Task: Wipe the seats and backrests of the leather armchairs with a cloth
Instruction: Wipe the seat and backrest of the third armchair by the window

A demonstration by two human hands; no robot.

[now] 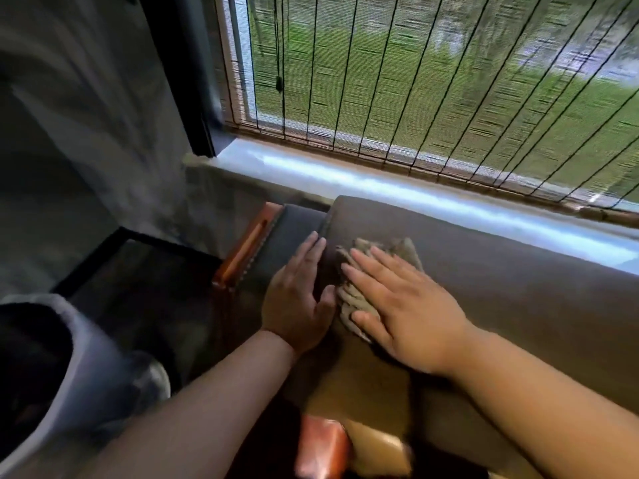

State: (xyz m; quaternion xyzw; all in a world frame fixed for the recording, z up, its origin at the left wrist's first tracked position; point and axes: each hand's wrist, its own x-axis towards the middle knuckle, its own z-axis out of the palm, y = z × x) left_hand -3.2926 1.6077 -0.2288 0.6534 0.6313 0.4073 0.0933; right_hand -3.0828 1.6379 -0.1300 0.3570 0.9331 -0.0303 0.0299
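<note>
Both hands lie flat, gripping nothing: right hand [404, 305] presses cloth [359, 288] onto backrest [501, 288] top near its left end, left hand [297, 299] steadies beside — mid-wipe; next prob. sweep twd right end.

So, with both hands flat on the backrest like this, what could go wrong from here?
The cloth is bunched under the flat right hand, so it may wipe only a narrow strip. The left hand rests bare on the brown backrest and may leave marks. The gap beside the grey cushion might be skipped.
</note>
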